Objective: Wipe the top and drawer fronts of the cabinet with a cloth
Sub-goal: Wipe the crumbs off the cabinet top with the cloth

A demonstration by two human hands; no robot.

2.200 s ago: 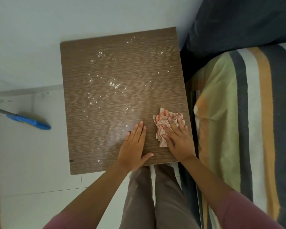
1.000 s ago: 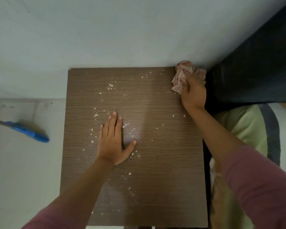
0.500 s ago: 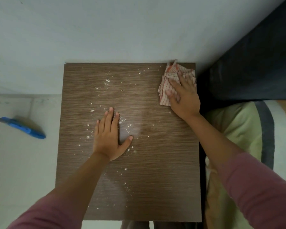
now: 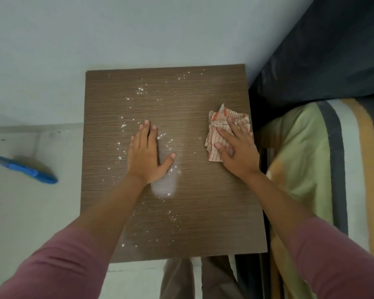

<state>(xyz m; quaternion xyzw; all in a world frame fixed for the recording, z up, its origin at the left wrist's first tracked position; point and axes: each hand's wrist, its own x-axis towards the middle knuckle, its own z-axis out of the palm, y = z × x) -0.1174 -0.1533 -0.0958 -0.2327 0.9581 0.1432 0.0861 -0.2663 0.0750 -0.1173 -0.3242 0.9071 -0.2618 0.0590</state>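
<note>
I look straight down on the brown wood-grain cabinet top [image 4: 214,208], speckled with white crumbs and powder through its left and middle parts. My left hand [image 4: 148,154] lies flat on the middle of the top, fingers together, holding nothing. My right hand [image 4: 238,152] presses flat on a crumpled red-and-white checked cloth [image 4: 219,124] near the right edge, about halfway along. A pale powder smear [image 4: 164,186] sits just below my left hand. The drawer fronts are hidden from this angle.
A pale wall runs behind the cabinet. A bed with a striped green, grey and orange cover [image 4: 324,169] and a dark pillow [image 4: 324,57] presses against the right side. On the white floor at the left lies a blue-handled tool [image 4: 28,171]. My legs [image 4: 199,277] stand at the front edge.
My right hand has dragged the cloth from the back right corner toward me along the right edge. My left hand stays flat on the middle of the top.
</note>
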